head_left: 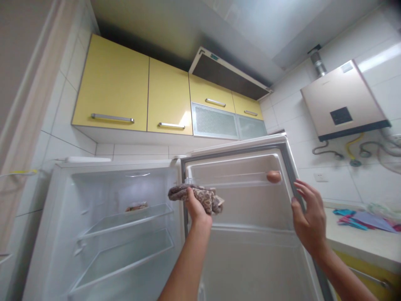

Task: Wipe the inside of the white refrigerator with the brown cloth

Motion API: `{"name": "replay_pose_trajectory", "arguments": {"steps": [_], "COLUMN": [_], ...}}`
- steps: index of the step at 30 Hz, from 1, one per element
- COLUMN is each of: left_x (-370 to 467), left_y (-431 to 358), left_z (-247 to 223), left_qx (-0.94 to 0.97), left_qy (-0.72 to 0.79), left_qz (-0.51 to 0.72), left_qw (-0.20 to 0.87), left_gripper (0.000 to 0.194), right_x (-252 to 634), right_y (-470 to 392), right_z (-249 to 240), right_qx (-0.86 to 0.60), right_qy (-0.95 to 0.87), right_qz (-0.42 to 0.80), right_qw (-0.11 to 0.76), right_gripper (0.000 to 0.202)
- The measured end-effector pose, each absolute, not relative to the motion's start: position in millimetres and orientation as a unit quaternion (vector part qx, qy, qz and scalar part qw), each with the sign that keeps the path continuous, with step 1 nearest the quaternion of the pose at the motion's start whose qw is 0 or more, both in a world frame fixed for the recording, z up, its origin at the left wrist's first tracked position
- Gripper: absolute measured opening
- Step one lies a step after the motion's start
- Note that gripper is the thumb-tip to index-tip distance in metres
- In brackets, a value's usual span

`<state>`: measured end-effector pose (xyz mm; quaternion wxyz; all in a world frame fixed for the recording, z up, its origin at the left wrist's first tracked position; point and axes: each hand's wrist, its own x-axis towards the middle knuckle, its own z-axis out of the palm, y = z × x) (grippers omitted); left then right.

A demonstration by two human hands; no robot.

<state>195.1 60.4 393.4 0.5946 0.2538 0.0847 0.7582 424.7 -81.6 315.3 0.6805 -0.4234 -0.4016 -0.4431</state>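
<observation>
A bunched brown patterned cloth (208,200) is gripped in my left hand (197,209), in front of the hinge side of the fridge door. My right hand (310,215) rests on the outer edge of the open fridge door (250,255), its thumb on the inner side and fingers bent around the edge. A brown egg (273,176) sits in the door's upper shelf, near my right hand. The open fridge (62,200) stands at the left with glass shelves (131,219); a small package (137,206) lies on the upper one.
Yellow wall cabinets (117,83) and a range hood (228,73) hang above the fridge. A water heater (344,100) with hoses is on the right wall. Blue and pink items (360,219) lie on the counter (360,240) at the right.
</observation>
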Motion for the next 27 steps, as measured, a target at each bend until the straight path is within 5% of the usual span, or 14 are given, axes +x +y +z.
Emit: {"name": "replay_pose_trajectory", "arguments": {"steps": [3, 11, 22, 27], "left_x": [178, 177, 181, 202], "left_y": [65, 16, -13, -13], "left_z": [386, 348, 383, 399], "left_qx": [0.280, 0.434, 0.497, 0.600], "left_qy": [0.078, -0.003, -0.076, -0.116], "left_qz": [0.786, 0.671, 0.330, 0.288], "left_qw": [0.546, 0.601, 0.799, 0.737], "left_gripper": [0.021, 0.043, 0.060, 0.064], "right_x": [398, 296, 266, 278], "right_y": [-79, -34, -60, -57], "right_z": [324, 324, 318, 330], "right_qx": [-0.385, -0.357, -0.395, -0.375], "right_qy": [-0.480, -0.696, -0.606, -0.509], "right_qz": [-0.452, -0.213, -0.385, -0.434], "right_qw": [0.646, 0.585, 0.574, 0.642], "right_gripper": [0.040, 0.051, 0.066, 0.035]}}
